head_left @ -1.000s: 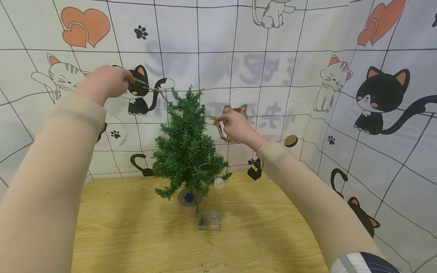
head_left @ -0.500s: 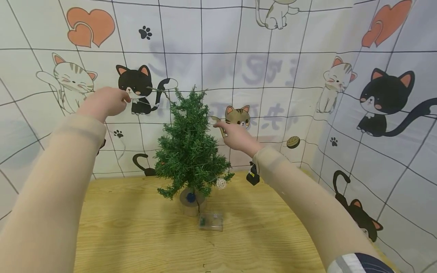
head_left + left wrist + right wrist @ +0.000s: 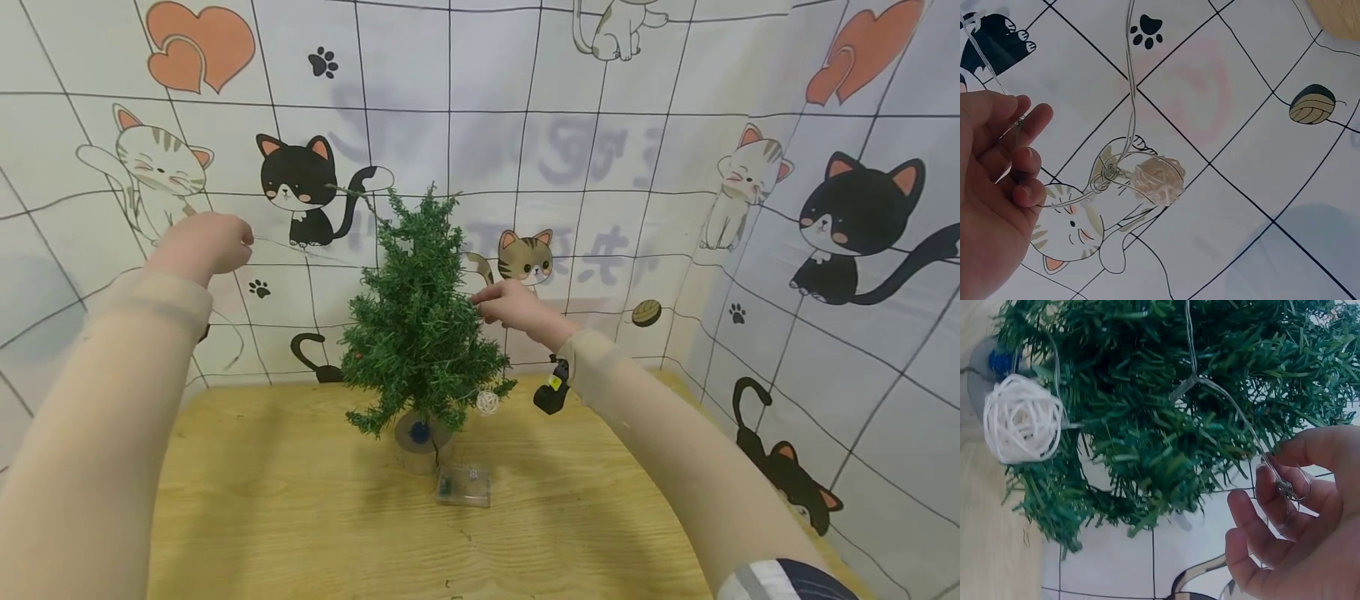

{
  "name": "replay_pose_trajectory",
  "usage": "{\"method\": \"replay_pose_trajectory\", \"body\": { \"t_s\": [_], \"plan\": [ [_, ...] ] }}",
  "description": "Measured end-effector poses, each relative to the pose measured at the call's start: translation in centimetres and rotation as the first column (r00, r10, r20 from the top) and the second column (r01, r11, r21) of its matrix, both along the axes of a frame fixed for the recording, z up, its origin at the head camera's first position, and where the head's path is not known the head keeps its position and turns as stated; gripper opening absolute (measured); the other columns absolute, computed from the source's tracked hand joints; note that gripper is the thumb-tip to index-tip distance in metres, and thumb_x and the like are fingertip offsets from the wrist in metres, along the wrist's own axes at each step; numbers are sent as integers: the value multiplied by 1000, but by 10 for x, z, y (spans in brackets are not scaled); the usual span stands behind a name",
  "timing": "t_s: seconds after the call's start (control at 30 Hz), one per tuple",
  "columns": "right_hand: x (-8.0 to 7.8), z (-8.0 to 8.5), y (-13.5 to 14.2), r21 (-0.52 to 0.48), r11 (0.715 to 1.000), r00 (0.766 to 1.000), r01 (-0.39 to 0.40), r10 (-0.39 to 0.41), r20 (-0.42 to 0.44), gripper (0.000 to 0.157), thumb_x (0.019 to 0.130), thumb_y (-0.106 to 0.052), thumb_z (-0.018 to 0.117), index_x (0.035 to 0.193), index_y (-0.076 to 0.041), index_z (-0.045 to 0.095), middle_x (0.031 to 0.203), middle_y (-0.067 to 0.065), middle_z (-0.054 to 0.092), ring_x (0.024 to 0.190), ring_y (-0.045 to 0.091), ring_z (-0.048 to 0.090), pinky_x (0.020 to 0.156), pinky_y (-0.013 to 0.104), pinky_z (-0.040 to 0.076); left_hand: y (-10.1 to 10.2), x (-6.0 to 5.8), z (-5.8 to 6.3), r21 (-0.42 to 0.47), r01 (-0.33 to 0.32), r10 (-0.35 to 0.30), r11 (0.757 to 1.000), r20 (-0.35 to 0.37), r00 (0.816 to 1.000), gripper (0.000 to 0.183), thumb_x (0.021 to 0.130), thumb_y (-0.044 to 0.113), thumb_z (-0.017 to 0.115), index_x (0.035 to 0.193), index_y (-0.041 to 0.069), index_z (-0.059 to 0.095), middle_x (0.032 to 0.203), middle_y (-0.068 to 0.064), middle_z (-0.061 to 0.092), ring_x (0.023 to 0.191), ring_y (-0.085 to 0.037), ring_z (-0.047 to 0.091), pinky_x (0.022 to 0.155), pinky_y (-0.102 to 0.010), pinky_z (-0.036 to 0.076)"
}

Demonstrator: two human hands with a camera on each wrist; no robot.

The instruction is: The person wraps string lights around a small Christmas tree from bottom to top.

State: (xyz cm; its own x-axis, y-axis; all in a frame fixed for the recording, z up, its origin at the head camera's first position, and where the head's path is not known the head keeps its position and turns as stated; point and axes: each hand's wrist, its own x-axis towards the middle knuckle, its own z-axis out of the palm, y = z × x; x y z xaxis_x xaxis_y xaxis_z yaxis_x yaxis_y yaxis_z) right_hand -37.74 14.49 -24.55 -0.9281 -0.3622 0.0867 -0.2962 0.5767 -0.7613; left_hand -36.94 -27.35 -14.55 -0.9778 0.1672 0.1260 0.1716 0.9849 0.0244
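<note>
Behind the table hangs a white cloth backdrop (image 3: 487,150), which is printed with a black grid, cats, paw marks and orange hearts. On the wooden table (image 3: 300,500) stands a small artificial Christmas tree (image 3: 420,325), upright in a round, translucent base (image 3: 411,460) that shows something blue inside. Just in front of this base lies a clear plastic box (image 3: 463,487), flat on the wood. A white openwork ball (image 3: 487,403) hangs at the lower right branches of the tree. The left hand (image 3: 213,242) is in the air to the left of the tree, well apart from it, and pinches a thin pale wire (image 3: 991,65) between thumb and fingers. Near this hand, in the left wrist view, a pinkish openwork ball (image 3: 1158,180) hangs in a knot of wire (its colour looks a little washed by the light). The right hand (image 3: 517,307) is at the right side of the tree, close to the needles. Its thumb and forefinger hold, in a narrow pinch, a twisted wire (image 3: 1244,422) which runs along the green branches, and a small tangle of wire (image 3: 1285,489) sits by the other, curved fingers.
</note>
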Motion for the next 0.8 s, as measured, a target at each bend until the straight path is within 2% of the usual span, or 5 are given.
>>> {"method": "replay_pose_trajectory", "body": {
  "t_s": [0.07,0.23,0.37,0.67,0.8],
  "plan": [
    [1,0,-1,-46,999,999,-14,16,50,39,100,-15,47,138,-7,54,125,12,60,103,24,61,73,32,46,-4,3,-1,1,-16,16,1000,6,1000,40,93,8,39,125,-10,53,128,-35,49,105,-52,51,86,-62,42],
    [3,-3,-6,-86,996,989,-22,35,144,46,101,-11,42,146,-7,41,135,13,52,104,27,62,84,38,48,-16,12,-8,-1,-39,39,999,8,999,35,93,10,42,117,-10,58,119,-34,54,87,-41,54,74,-57,46],
    [6,-7,-7,-114,993,980,-5,27,197,47,102,-13,40,149,-9,37,141,12,46,110,31,59,99,49,41,-27,19,-13,0,-53,53,999,-9,999,32,90,8,42,110,-7,63,108,-29,59,78,-35,51,63,-51,45],
    [20,-12,-8,-170,985,973,8,32,230,50,104,-16,36,153,-12,27,147,13,36,112,33,54,102,49,39,-43,30,-8,-99,-22,19,995,-32,999,38,91,12,43,120,-8,58,123,-35,53,102,-51,54,76,-62,45],
    [23,-14,-6,-190,982,971,13,33,235,51,104,-18,35,154,-14,25,135,18,46,113,33,54,104,51,36,-45,37,-3,-137,-9,3,991,-44,999,39,90,12,44,122,-6,57,125,-34,53,103,-51,54,76,-62,45]
  ]
}}
